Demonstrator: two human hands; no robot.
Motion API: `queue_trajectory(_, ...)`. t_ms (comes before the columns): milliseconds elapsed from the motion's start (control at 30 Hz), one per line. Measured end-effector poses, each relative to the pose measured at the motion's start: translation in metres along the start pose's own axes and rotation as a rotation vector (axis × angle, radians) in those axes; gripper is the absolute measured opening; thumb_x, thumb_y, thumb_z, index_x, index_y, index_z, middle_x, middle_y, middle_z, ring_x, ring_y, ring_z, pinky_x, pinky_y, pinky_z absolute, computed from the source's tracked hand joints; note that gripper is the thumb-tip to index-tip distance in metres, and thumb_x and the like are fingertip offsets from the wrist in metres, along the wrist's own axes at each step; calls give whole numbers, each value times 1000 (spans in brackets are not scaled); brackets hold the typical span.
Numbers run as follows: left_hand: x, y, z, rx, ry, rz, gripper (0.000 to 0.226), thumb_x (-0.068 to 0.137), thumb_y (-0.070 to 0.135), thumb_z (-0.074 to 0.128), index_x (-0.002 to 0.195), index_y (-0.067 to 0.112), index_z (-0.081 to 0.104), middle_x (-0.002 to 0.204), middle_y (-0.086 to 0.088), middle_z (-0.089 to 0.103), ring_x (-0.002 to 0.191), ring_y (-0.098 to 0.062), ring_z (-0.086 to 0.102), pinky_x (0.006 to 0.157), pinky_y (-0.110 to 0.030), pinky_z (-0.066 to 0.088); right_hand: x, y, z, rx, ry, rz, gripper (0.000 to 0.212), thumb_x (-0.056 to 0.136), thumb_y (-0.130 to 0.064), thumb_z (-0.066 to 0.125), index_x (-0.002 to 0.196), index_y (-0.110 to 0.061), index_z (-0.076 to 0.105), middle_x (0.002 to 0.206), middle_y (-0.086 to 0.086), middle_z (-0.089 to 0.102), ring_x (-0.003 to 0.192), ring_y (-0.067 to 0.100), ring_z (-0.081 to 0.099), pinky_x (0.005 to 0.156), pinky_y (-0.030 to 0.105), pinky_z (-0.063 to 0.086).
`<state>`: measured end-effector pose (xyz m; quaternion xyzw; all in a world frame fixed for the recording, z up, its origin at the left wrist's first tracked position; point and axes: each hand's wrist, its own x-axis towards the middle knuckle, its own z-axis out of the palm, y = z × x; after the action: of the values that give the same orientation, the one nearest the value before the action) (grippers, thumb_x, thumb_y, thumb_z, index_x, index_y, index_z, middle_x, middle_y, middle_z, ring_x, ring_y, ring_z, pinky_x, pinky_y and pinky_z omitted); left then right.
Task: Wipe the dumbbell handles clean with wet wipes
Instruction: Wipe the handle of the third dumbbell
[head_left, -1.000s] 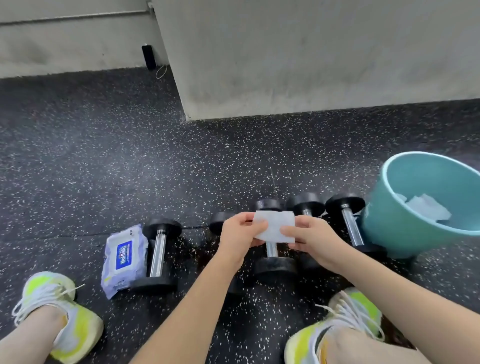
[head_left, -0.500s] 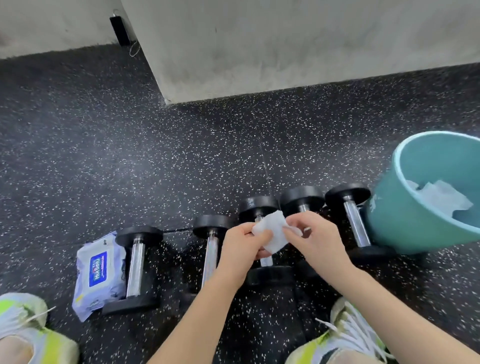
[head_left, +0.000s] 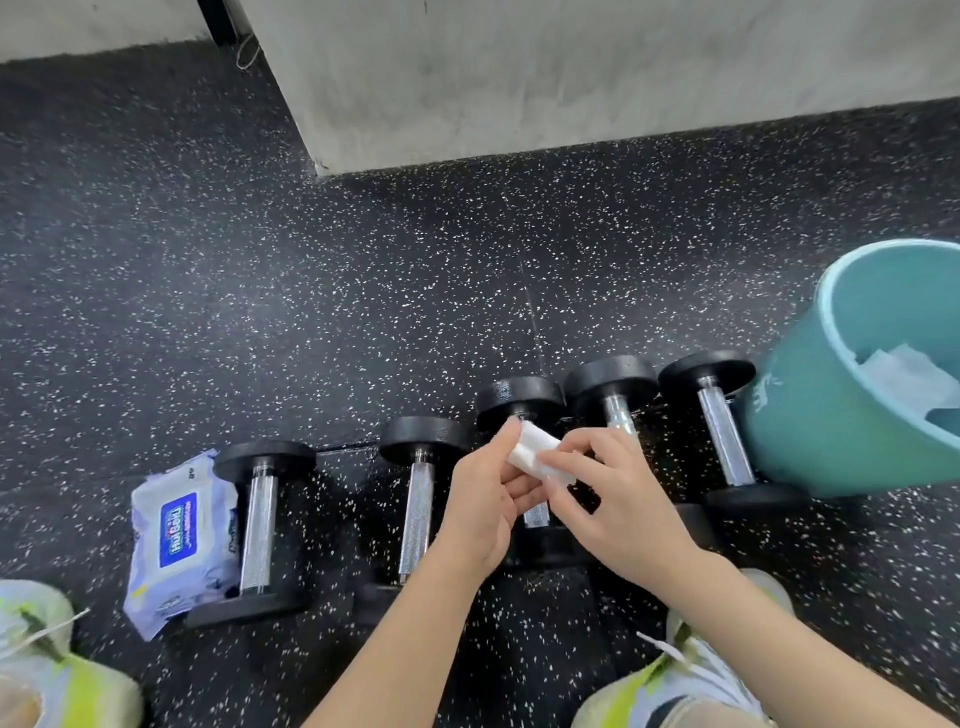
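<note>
Several black dumbbells with chrome handles lie in a row on the speckled floor: the leftmost dumbbell (head_left: 258, 525), a second dumbbell (head_left: 418, 506), a third dumbbell (head_left: 519, 400) partly hidden under my hands, a fourth dumbbell (head_left: 613, 387) and the rightmost dumbbell (head_left: 722, 431). A folded white wet wipe (head_left: 535, 452) is held above the third dumbbell. My left hand (head_left: 483, 506) pinches its left end between thumb and fingers. My right hand (head_left: 610, 499) pinches its right side.
A pack of wet wipes (head_left: 179, 540) leans against the leftmost dumbbell. A teal bucket (head_left: 810, 431) holding used wipes stands at the right, touching the rightmost dumbbell. My two shoes (head_left: 57, 670) sit near the lower edge. A concrete block (head_left: 571, 78) rises behind.
The wipe has gone from a flat sheet held up between both hands to a smaller folded wad. Both hands have drawn closer together over the third dumbbell; the view tilted down.
</note>
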<state>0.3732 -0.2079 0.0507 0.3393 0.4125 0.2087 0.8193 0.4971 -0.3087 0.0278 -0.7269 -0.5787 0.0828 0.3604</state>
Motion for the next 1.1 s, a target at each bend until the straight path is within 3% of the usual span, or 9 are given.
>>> queue_trajectory(133, 6, -9, -2, 80, 64, 62, 17, 100, 7, 57, 107, 0, 70, 105, -21, 75, 98, -31, 73, 81, -34, 58, 7, -14, -2, 421, 2, 450, 16, 92, -32, 67, 107, -32, 73, 124, -14, 58, 111, 5, 60, 95, 20, 48)
queue_trajectory(200, 9, -14, -3, 62, 73, 41, 18, 100, 5, 56, 112, -2, 67, 107, -20, 75, 101, -31, 73, 85, -35, 58, 12, -16, -6, 621, -87, 601, 23, 92, -21, 71, 112, -33, 70, 113, -11, 70, 95, 9, 70, 86, 28, 57)
queue_trajectory(300, 10, -17, -4, 146, 109, 59, 13, 97, 10, 63, 106, 4, 71, 99, -12, 77, 92, -25, 74, 80, -32, 58, 14, -14, -5, 656, -50, 695, 24, 88, -14, 75, 103, -28, 65, 96, -3, 75, 78, 13, 72, 76, 32, 58)
queue_trajectory(400, 14, -19, -6, 356, 215, 74, 8, 85, 22, 72, 90, 18, 76, 84, -1, 76, 80, -20, 71, 71, -29, 56, 12, -8, 6, 581, -22, 716, 22, 84, -16, 76, 89, -25, 57, 78, -7, 65, 66, 13, 60, 68, 36, 51)
queue_trajectory(500, 20, -19, -11, 588, 271, 90, 9, 80, 31, 72, 84, 24, 77, 80, 0, 76, 82, -22, 73, 72, -36, 55, 15, -2, 14, 564, 1, 729, 20, 85, -15, 73, 79, -22, 55, 67, -3, 51, 63, 14, 45, 65, 36, 41)
queue_trajectory(700, 33, -24, -21, 433, 224, 74, 11, 94, 21, 68, 99, 18, 77, 89, 2, 79, 84, -14, 74, 71, -26, 56, 32, 3, 20, 549, -96, 758, 12, 90, -17, 69, 91, -28, 72, 84, 6, 73, 66, 15, 59, 68, 36, 52)
queue_trajectory(833, 46, -36, -24, 507, 360, 91, 8, 91, 30, 72, 88, 26, 77, 78, 6, 75, 72, -7, 65, 68, -26, 51, 38, 17, 30, 529, -57, 796, 13, 89, -14, 70, 91, -26, 76, 87, 3, 73, 72, 12, 62, 74, 33, 53)
queue_trajectory(967, 51, -33, -31, 591, 448, 98, 18, 94, 36, 66, 82, 25, 72, 83, 12, 73, 78, -8, 64, 69, -23, 47, 43, 26, 41, 515, -72, 795, 15, 91, -12, 68, 96, -23, 77, 92, -8, 73, 82, 8, 64, 83, 31, 55)
queue_trajectory(1100, 44, -29, -53, 773, 472, 159, 46, 99, 37, 55, 70, 1, 51, 60, 0, 37, 55, -13, 30, 47, -22, 24, 44, 30, 47, 547, -73, 828, 21, 91, -10, 66, 89, -28, 75, 91, -11, 72, 79, 8, 62, 81, 31, 53)
